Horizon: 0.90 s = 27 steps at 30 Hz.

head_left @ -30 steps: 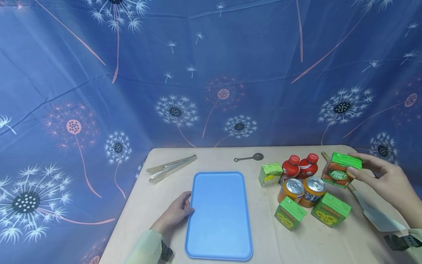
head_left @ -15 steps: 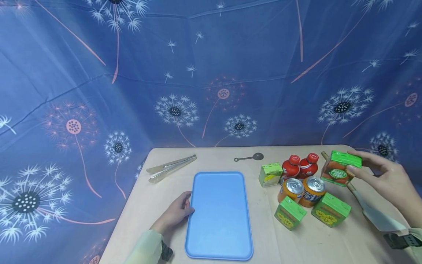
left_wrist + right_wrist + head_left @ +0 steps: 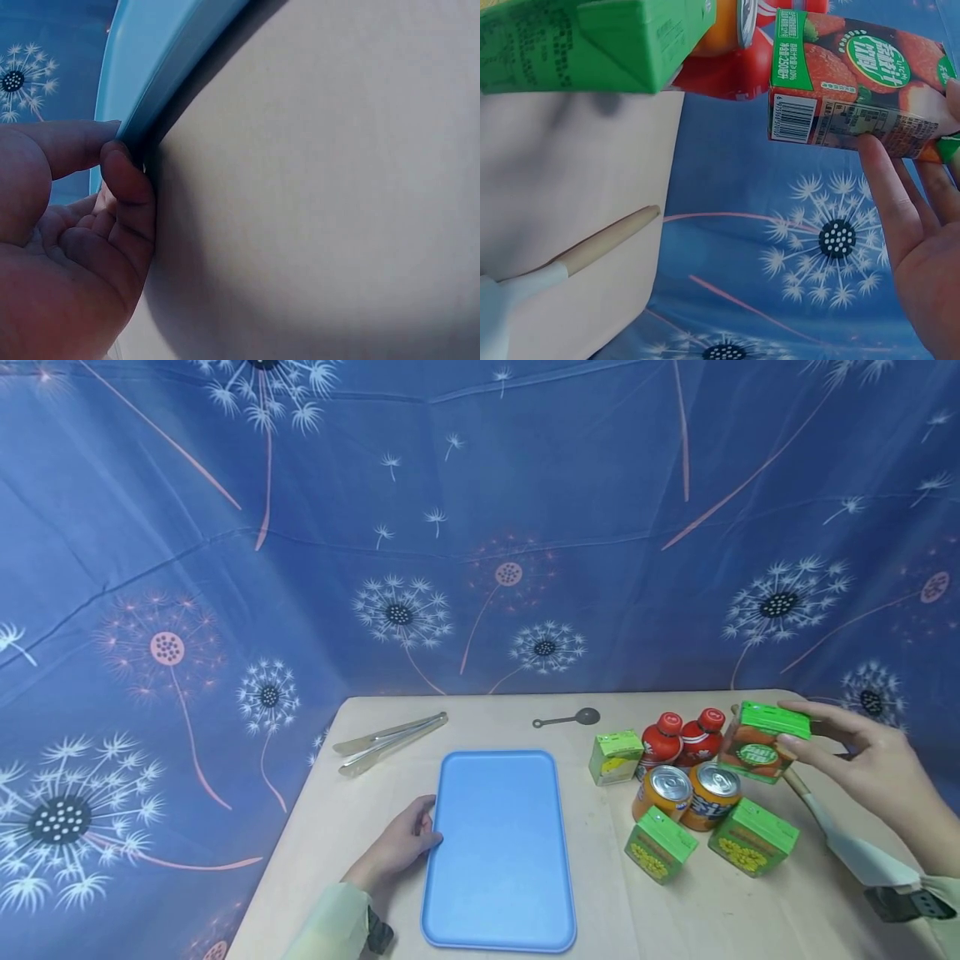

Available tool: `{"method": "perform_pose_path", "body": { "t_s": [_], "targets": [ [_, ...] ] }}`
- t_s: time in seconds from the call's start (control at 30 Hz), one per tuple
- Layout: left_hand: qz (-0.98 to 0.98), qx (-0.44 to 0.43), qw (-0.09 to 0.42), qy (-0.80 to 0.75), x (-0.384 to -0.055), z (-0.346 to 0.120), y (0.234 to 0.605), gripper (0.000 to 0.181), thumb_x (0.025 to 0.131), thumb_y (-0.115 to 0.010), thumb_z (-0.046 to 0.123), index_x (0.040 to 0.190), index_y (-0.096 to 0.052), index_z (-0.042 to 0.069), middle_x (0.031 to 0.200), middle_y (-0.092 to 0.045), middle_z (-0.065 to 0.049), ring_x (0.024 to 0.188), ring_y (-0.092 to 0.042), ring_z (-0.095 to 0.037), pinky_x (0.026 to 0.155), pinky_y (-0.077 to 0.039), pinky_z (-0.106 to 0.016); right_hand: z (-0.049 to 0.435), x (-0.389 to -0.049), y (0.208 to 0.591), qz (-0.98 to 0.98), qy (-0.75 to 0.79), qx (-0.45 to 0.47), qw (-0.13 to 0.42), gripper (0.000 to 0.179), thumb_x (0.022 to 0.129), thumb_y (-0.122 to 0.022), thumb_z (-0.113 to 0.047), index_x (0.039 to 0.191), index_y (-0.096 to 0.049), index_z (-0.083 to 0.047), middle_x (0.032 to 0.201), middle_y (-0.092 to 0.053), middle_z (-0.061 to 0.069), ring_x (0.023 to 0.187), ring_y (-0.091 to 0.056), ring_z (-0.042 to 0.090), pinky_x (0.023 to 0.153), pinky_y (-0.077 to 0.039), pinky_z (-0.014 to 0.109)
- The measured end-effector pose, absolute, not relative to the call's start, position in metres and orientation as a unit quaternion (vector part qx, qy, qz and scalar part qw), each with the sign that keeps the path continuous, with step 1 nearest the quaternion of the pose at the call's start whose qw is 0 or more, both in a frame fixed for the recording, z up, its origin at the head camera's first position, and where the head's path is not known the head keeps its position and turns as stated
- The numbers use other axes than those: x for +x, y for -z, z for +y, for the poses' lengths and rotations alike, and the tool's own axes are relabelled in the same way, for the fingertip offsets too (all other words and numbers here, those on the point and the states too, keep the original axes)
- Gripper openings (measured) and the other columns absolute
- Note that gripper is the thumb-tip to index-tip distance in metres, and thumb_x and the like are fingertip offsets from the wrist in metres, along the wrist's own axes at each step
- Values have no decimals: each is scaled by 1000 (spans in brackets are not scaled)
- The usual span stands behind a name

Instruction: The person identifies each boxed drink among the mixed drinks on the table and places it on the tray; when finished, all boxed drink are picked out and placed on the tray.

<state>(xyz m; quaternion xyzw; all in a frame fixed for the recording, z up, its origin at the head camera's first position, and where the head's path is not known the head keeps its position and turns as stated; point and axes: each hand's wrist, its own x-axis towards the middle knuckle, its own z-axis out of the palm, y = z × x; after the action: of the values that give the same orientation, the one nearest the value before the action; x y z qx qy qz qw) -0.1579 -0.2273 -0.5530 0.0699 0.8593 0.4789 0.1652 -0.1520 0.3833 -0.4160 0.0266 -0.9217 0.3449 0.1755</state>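
My right hand [image 3: 870, 764] holds a green-topped juice box [image 3: 765, 742] between thumb and fingers, raised above the table behind the orange cans. Strawberry pictures and a barcode show on this juice box [image 3: 855, 82] in the right wrist view. At the left long side of a blue tray [image 3: 498, 852], my left hand [image 3: 401, 839] pinches the rim. The left wrist view shows the thumb on the tray's edge [image 3: 161, 82] and curled fingers [image 3: 127, 180] against it. The tray lies flat with nothing on it.
Two orange cans [image 3: 715, 793] stand before two red-capped bottles [image 3: 701, 739]. Green juice boxes [image 3: 753, 839] stand in front, and another box [image 3: 617, 757] to the left. A spatula [image 3: 862, 852] lies right, a spoon [image 3: 573, 717] at the back, tongs [image 3: 390, 743] at the back left.
My right hand has carried the strawberry juice box a little to the left, nearer the bottles and cans. The left hand and the tray have stayed in place.
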Motion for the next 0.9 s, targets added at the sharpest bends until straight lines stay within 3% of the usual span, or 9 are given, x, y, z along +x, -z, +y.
{"method": "perform_pose_path", "body": {
  "t_s": [0.13, 0.27, 0.37, 0.5, 0.57, 0.67, 0.9],
  "targets": [
    [860, 74, 163, -478, -158, -228, 554, 66, 102, -66, 9, 157, -33, -7, 91, -56, -4, 73, -55, -16, 60, -46, -26, 379, -152, 413, -921, -352, 30, 163, 61, 95, -80, -27, 150, -58, -16, 142, -46, -25, 111, -43, -14, 66, -37, 7],
    [859, 73, 163, -481, -158, -227, 553, 66, 102, -66, 9, 157, -33, -7, 90, -56, -4, 72, -54, -16, 60, -46, -26, 375, -154, 411, -922, -350, 43, 161, 58, 94, -81, -26, 148, -60, -15, 150, -50, -8, 102, -37, -23, 66, -39, 6],
    [856, 70, 163, -486, -157, -227, 552, 66, 101, -66, 9, 157, -34, -7, 90, -55, -4, 72, -53, -15, 61, -46, -26, 371, -154, 408, -923, -348, 49, 157, 58, 94, -81, -27, 147, -61, -17, 146, -50, -12, 102, -37, -24, 66, -41, 8],
    [852, 68, 160, -493, -156, -226, 550, 67, 100, -67, 9, 156, -35, -7, 91, -56, -5, 73, -53, -15, 62, -45, -26, 366, -154, 404, -922, -354, 52, 149, 56, 94, -82, -29, 145, -63, -20, 133, -44, -33, 103, -40, -22, 65, -45, 12],
    [851, 67, 159, -496, -156, -226, 550, 67, 100, -68, 9, 156, -35, -6, 91, -56, -5, 73, -53, -15, 62, -45, -26, 363, -155, 403, -920, -359, 59, 148, 54, 94, -81, -28, 144, -64, -20, 131, -44, -34, 104, -42, -18, 66, -45, 12],
    [851, 69, 157, -497, -156, -226, 550, 68, 100, -68, 9, 156, -35, -7, 91, -56, -5, 74, -52, -16, 63, -44, -26, 358, -156, 401, -915, -368, 67, 149, 52, 95, -81, -26, 143, -64, -20, 132, -48, -31, 107, -44, -11, 69, -43, 8],
    [857, 68, 162, -484, -156, -226, 551, 67, 101, -66, 10, 157, -33, -6, 91, -56, -4, 74, -54, -17, 62, -46, -27, 349, -158, 398, -909, -382, 87, 142, 48, 95, -80, -21, 141, -65, -18, 133, -54, -20, 107, -50, -10, 68, -49, 14]
  ]
}}
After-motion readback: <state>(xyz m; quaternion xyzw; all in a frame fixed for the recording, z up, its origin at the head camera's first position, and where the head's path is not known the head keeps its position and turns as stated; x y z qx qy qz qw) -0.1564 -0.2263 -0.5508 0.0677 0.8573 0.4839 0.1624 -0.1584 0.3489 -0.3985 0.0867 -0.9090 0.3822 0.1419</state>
